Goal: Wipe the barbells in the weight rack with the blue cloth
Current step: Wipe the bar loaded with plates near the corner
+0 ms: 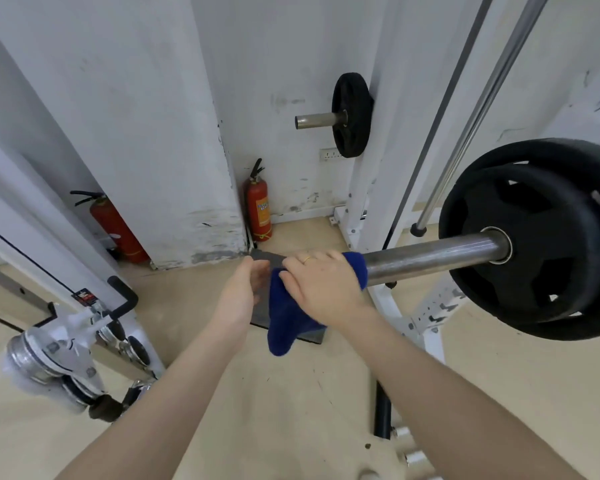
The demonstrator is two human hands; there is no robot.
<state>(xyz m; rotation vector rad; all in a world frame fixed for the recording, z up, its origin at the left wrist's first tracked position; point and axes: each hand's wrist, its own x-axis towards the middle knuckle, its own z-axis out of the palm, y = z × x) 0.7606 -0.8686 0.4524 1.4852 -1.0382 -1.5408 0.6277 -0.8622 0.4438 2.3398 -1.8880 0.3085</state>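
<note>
Right hand (321, 289) clamps the blue terry cloth (288, 320) over the steel barbell sleeve (430, 258), left hand (248, 285) loose-fingered beside its end; advise wrapping fully and rotating along towards the black rubber plates (534, 244).

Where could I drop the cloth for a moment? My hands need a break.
Bare floor lies between your forearms, below the cloth. More bare floor runs between the pulley frame and the grey mat. It is crowded right, by the plates and rack base.
</note>
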